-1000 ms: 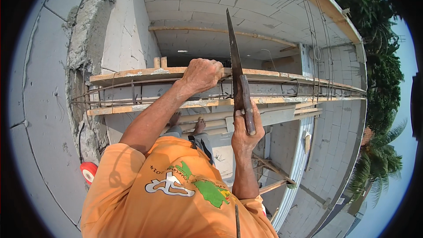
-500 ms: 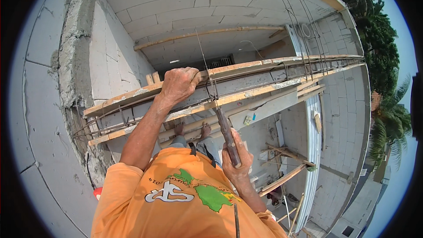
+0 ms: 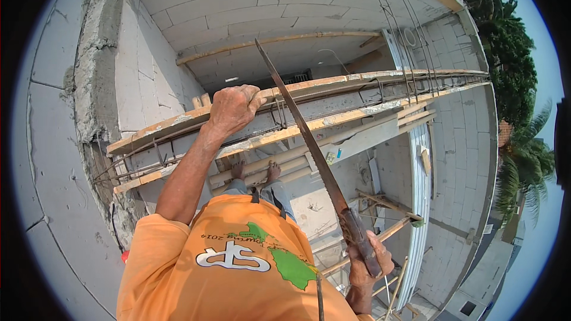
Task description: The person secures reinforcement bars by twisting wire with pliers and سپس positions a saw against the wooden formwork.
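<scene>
My right hand (image 3: 370, 261) is closed around the dark handle of a hand saw (image 3: 304, 129). Its long, rusty, toothed blade slants up and leftward across a wooden trough, with the tip beyond the far board. My left hand (image 3: 235, 108) grips the top edge of that far wooden board (image 3: 327, 85), fingers curled over it. Opposite runs the near wooden board (image 3: 279, 136), crusted with mortar. Between the two boards lie thin steel reinforcing bars (image 3: 169, 153) with bent stirrups. Whether the blade touches either board I cannot tell.
Bare feet (image 3: 273, 171) stand on poles (image 3: 297, 156) below the trough. Upright steel rods (image 3: 410, 47) rise from its right part. Rough concrete (image 3: 98, 89) edges the left side; pale block walls (image 3: 238, 3) surround the drop. Timber props (image 3: 380, 238) stand lower right.
My right hand has moved right and back toward me. The saw came with it and turned, so its blade shows broadside instead of edge-on. My left hand keeps its grip on the board.
</scene>
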